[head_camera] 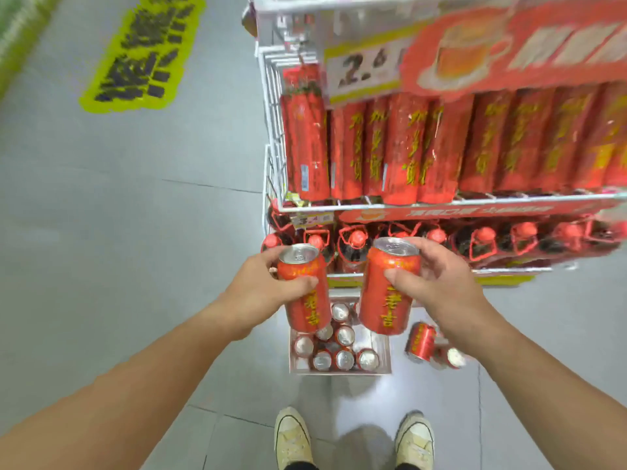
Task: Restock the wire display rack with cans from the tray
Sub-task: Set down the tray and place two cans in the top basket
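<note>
My left hand (261,286) grips a red can (307,310) with yellow lettering, held upright. In my right hand (441,286) is a second red can (386,300), also upright. Both cans hang in the air in front of the white wire display rack (271,130), above the tray (383,344) on the floor. Several silver-topped red cans (344,335) stand in the tray. The rack's upper shelf holds a row of tall red packs (403,147), and its lower shelf holds red-capped bottles (356,242).
Two loose red cans (420,342) lie on the grey tile floor right of the tray. My shoes (291,435) stand just behind the tray. A yellow floor sticker (142,52) lies far left. A price sign (366,69) hangs on the rack.
</note>
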The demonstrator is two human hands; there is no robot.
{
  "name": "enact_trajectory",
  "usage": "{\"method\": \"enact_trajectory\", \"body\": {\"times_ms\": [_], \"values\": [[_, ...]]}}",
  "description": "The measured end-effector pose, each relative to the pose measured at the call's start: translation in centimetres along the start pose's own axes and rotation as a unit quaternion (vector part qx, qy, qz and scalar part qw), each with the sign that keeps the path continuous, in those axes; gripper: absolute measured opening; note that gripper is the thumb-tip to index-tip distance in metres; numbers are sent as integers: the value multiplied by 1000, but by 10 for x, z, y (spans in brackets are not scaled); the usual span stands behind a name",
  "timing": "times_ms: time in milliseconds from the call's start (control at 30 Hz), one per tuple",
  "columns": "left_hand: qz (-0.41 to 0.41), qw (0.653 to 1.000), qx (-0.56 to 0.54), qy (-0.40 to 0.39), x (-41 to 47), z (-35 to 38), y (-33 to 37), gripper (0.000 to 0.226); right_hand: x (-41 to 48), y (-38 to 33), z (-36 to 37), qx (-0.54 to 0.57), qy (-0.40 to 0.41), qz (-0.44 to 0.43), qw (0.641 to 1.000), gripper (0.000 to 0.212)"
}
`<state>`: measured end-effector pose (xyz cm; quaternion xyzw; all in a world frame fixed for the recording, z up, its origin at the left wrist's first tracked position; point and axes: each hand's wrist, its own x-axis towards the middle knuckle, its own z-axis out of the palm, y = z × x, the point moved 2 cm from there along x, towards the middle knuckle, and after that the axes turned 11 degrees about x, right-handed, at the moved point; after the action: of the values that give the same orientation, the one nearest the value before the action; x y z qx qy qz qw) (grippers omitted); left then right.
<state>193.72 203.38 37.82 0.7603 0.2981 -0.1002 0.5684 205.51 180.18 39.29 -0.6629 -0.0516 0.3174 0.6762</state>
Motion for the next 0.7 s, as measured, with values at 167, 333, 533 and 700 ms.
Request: {"method": "enact_trajectory", "body": {"times_ms": [167, 333, 533, 700], "values": [[57, 998, 0, 35, -67, -53, 144, 43, -47, -151, 18, 2, 31, -34, 999, 35], [132, 990, -10, 47, -122, -107, 273, 35, -86, -283, 47, -1, 48, -103, 993, 40], [233, 971, 12, 61, -177, -159, 397, 24, -124, -420, 74, -5, 73, -203, 976, 34], [289, 954, 3, 76, -204, -188, 481, 17, -137, -506, 73, 11, 89, -269, 959, 36]]}}
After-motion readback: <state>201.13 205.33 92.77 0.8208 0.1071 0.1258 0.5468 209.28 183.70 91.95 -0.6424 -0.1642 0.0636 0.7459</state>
